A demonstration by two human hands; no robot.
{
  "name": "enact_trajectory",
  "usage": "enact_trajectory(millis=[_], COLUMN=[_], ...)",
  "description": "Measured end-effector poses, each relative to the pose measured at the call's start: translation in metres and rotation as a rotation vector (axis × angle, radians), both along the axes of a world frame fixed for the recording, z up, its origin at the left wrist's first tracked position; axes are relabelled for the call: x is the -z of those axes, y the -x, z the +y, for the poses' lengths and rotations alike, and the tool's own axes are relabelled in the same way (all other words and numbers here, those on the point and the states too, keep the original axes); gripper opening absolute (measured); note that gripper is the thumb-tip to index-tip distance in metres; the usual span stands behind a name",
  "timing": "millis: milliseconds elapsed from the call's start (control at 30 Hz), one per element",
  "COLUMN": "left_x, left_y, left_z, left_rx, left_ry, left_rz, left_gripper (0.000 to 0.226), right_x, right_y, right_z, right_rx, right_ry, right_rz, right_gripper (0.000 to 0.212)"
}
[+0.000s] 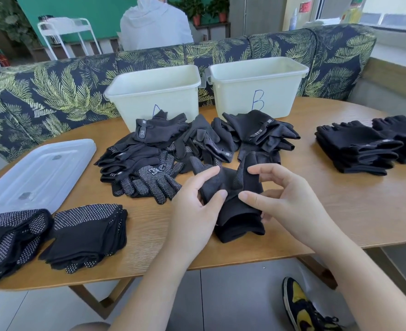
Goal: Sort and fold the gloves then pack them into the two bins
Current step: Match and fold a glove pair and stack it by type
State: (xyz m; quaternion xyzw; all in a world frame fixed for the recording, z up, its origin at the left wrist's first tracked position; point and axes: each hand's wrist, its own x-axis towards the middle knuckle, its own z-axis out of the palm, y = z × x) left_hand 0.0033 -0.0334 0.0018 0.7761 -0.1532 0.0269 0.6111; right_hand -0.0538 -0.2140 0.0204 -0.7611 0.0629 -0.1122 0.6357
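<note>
left hand (195, 206): its grip is pinching the plain black glove (233, 199) at the left edge, thumb over the fabric.
right hand (285, 199): its grip is pinching the same glove from the right.
glove: hanging limp just above the worktop (316, 211); likely light, soft, floppy, best taken at the cuff and edges.
folded stacks: dotted gloves (87, 232) lying left, plain gloves (357, 149) lying right.
unsorted pile (173, 154): sitting mid-worktop.
bins: bin a (154, 96) and bin b (257, 84) standing behind, seemingly holding nothing yet.
</note>
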Motion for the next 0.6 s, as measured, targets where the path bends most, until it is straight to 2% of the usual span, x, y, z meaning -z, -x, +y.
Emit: enact_trajectory(millis=[167,400,600], left_x=[-0.002,0.002,0.002], left_y=[0.008,0.01,0.014], left_z=[-0.003,-0.001,0.0], left_rx=[-0.034,-0.073,-0.078], left_ry=[-0.089,-0.435,-0.512], left_rz=[-0.075,-0.098,-0.065], left_gripper=[0.048,0.056,0.056], right_x=[0.005,0.015,0.016], right_y=[0.008,0.008,0.006], right_z=[-0.007,-0.014,-0.016], right_rx=[0.003,-0.035,-0.074], right_ry=[0.053,0.23,0.33], right_rz=[0.005,0.119,0.132], right_gripper=[0.042,0.041,0.038])
